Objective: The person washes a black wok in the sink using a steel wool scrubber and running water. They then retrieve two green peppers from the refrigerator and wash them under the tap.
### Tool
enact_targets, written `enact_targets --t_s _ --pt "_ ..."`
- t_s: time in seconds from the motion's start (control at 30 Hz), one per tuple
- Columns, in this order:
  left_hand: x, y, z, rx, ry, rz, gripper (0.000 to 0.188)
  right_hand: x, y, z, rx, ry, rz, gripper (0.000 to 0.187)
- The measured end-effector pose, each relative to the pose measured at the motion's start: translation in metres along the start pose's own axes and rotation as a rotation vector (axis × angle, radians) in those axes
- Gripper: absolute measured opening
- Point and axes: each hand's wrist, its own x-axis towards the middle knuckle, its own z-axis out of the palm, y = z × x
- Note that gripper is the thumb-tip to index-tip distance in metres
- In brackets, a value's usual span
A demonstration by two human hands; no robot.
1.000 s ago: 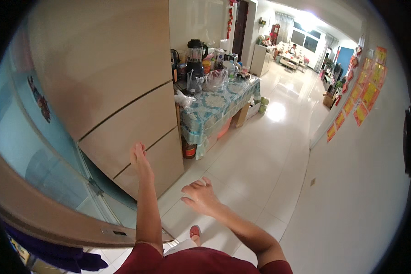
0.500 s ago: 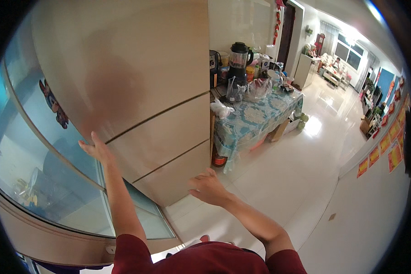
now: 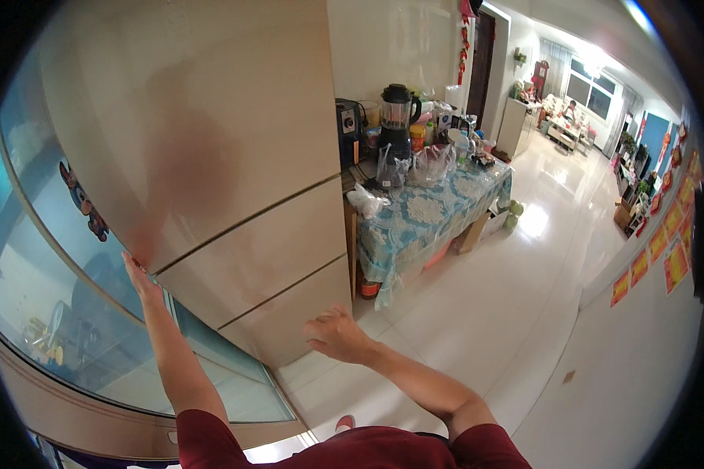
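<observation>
A tall beige refrigerator (image 3: 235, 117) with glossy panels and two dark seams fills the left and middle. My left hand (image 3: 142, 279) is at its left edge by the lower panels, fingers stretched out and holding nothing; it seems to touch that edge. Beside it stands a sliding glass door (image 3: 94, 313) with a pale frame. A cartoon figure decoration (image 3: 84, 202) shows just above the hand, by the refrigerator's edge. My right hand (image 3: 338, 336) hovers in front of the lowest panel, its fingers loosely curled in with nothing visible in them.
Right of the refrigerator, a table with a blue patterned cloth (image 3: 414, 234) bears a blender (image 3: 396, 129), plastic bags (image 3: 434, 162) and jars. Green round things (image 3: 514, 213) lie beyond it. A white wall (image 3: 626, 352) with red and yellow papers runs along the right. Someone (image 3: 571, 108) sits far back.
My left hand has moved down and left, onto the refrigerator's edge. My right hand has shifted slightly left and down. The view has turned a little, and a foot shows below.
</observation>
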Motion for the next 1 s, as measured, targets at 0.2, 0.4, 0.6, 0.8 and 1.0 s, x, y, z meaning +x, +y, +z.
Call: enact_targets --t_s 0.2,0.4,0.6,0.8,1.0 --pt "-0.01 0.009 -0.008 0.048 0.011 0.0 0.057 0.008 -0.014 -0.005 0.071 0.06 -0.068 0.014" --pt "-0.097 0.011 -0.007 -0.084 0.105 0.133 0.048 0.016 -0.018 -0.006 0.094 0.065 -0.089 0.015" --pt "-0.203 0.026 -0.009 -0.088 0.075 0.21 0.04 0.02 -0.042 -0.017 0.197 0.074 -0.209 0.019" --pt "-0.327 0.032 0.012 0.116 -0.072 0.423 0.036 -0.008 -0.076 -0.048 0.427 0.174 -0.198 0.026" --pt "-0.423 0.034 0.037 0.081 -0.66 0.357 0.032 -0.07 -0.08 -0.094 0.408 0.393 -0.107 0.023"
